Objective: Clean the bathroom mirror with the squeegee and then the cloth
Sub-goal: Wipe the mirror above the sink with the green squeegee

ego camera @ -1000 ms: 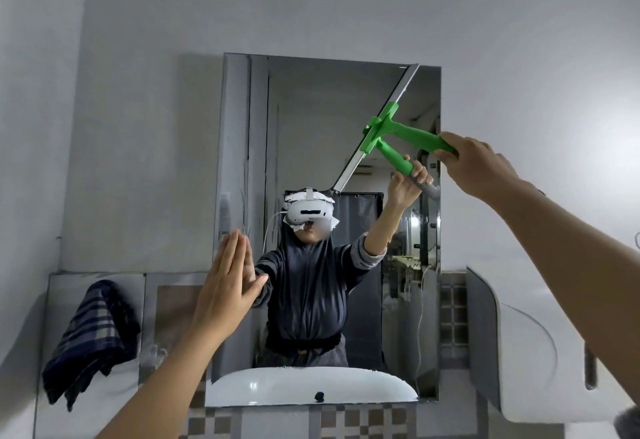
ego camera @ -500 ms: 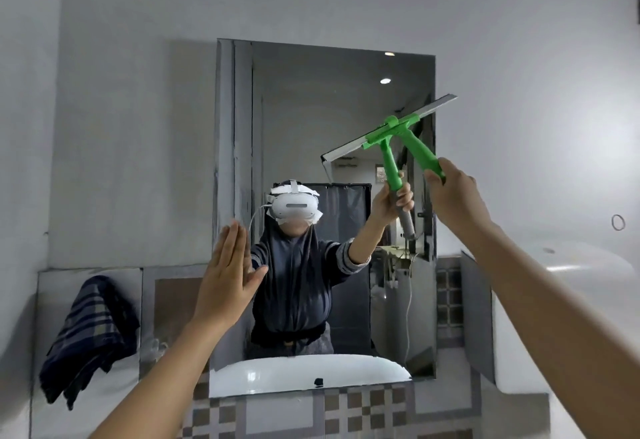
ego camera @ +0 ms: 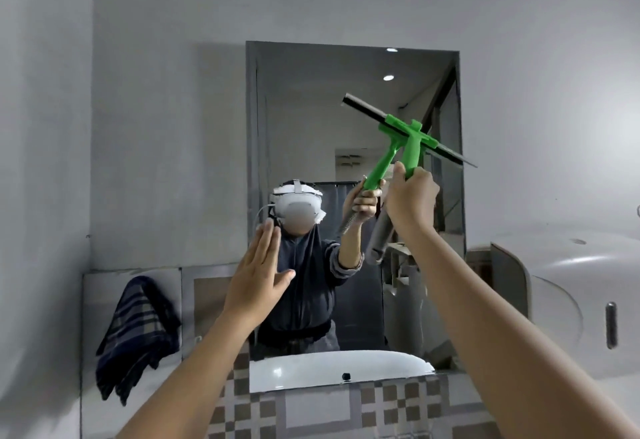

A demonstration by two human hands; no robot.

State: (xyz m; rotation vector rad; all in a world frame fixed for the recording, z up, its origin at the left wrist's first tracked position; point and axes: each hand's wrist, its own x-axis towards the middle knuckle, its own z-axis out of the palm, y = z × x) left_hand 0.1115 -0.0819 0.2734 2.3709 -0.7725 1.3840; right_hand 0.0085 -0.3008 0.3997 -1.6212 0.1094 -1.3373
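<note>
The rectangular mirror (ego camera: 311, 109) hangs on the grey wall ahead. My right hand (ego camera: 410, 194) grips the green squeegee (ego camera: 414, 144) by its handle. The dark blade slants down to the right against the mirror's right half. My left hand (ego camera: 258, 274) is open and flat, fingers up, at the mirror's lower left edge; whether it touches the glass I cannot tell. A dark plaid cloth (ego camera: 136, 334) hangs at the lower left, apart from both hands.
A white sink basin (ego camera: 294, 366) shows at the mirror's bottom edge, above checkered tiles (ego camera: 391, 404). A white dispenser (ego camera: 561, 300) juts from the wall on the right. A shiny panel (ego camera: 207, 286) runs left of the mirror behind the cloth.
My right hand has swung the squeegee from the top right corner down and left, the blade turning from up-right slant to down-right slant. My left hand stays flat at the left edge.
</note>
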